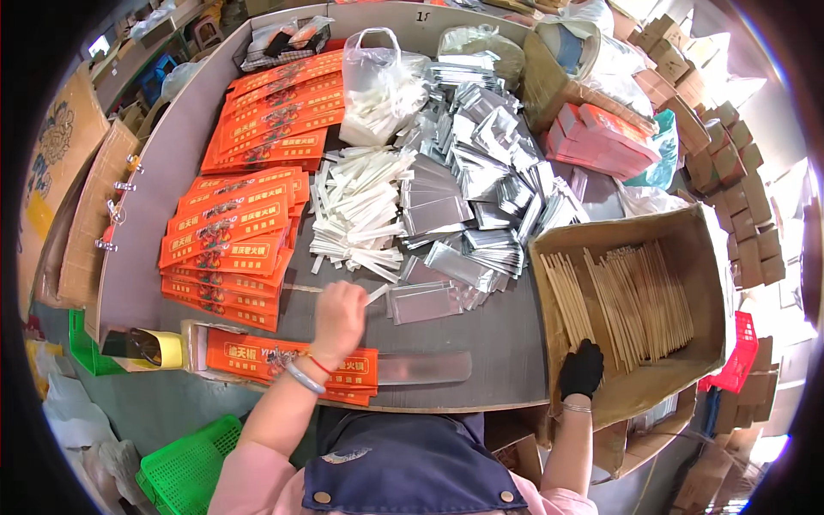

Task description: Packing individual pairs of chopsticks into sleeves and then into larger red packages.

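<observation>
My left hand (340, 319) is closed in a pinch over the dark table, with a slim white paper packet (377, 294) sticking out from its fingertips. Behind it lies a loose heap of similar white packets (356, 206). Under my left wrist, a stack of printed orange-red paper sleeves (249, 354) rests along the table's front edge. My right hand (581, 371), in a black glove, reaches over the near wall of a cardboard box (717, 296). Its fingers curl on the near ends of wooden chopsticks (566, 296); how many it grips is hidden.
Fanned stacks of orange-red sleeves (227, 227) cover the table's left side. Silvery flat packets (468, 206) are piled in the middle, beside a plastic bag (378, 90) of white packets. A clear plastic strip (425, 367) lies at the front edge. A green basket (189, 463) stands below.
</observation>
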A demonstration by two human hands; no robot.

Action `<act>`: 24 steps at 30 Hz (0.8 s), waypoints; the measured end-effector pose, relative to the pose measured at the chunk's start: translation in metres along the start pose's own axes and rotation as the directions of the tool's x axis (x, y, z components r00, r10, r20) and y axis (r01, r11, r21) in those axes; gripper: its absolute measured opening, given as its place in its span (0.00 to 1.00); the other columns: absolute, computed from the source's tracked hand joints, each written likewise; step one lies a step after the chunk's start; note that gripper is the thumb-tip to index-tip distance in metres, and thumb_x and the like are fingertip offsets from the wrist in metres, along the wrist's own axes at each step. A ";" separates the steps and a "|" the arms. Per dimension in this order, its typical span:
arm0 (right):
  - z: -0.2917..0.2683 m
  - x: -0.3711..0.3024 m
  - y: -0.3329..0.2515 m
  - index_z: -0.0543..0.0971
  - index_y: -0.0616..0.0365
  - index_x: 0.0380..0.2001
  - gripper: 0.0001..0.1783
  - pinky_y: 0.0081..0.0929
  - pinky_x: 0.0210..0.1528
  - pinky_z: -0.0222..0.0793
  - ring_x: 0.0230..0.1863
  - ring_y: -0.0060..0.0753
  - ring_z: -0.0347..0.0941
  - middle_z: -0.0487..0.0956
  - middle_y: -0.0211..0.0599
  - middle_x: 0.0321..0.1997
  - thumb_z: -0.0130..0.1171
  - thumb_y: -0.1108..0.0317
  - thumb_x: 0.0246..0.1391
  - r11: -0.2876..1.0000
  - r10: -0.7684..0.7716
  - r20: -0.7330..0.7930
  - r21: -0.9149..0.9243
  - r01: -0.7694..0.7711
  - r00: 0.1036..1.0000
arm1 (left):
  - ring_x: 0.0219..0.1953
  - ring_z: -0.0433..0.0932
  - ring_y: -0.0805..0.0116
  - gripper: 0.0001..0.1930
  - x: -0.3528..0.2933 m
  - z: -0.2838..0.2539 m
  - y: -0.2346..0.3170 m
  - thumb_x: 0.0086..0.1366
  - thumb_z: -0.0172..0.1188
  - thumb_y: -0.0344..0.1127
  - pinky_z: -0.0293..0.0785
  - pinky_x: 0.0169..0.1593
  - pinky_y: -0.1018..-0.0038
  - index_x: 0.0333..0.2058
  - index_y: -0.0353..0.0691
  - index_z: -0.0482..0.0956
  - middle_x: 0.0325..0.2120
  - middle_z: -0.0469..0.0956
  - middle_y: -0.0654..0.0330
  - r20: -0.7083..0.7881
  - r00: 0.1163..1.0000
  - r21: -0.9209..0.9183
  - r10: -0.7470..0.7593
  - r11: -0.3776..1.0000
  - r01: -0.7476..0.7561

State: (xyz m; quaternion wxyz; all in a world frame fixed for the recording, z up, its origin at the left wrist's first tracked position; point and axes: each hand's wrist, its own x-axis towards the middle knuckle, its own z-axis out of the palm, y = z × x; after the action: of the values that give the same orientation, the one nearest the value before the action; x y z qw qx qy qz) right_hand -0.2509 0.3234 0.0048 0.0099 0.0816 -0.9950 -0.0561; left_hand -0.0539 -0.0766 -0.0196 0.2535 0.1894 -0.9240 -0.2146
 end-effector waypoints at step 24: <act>-0.045 -0.037 -0.068 0.83 0.42 0.42 0.15 0.44 0.33 0.69 0.31 0.48 0.75 0.77 0.41 0.30 0.63 0.66 0.49 0.615 -0.727 0.022 0.465 0.637 0.686 | 0.50 0.69 0.53 0.29 -0.062 -0.047 0.045 0.38 0.77 0.41 0.66 0.54 0.60 0.43 0.43 0.81 0.43 0.75 0.59 0.324 0.946 -0.121 0.017 0.992 0.023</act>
State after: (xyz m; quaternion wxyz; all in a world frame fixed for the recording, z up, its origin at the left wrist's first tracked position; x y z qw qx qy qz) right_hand -0.2019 0.2583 0.0414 -0.1346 0.4493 -0.8699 0.1524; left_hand 0.0107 -0.0244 0.0152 0.1091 0.1369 -0.9378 -0.2998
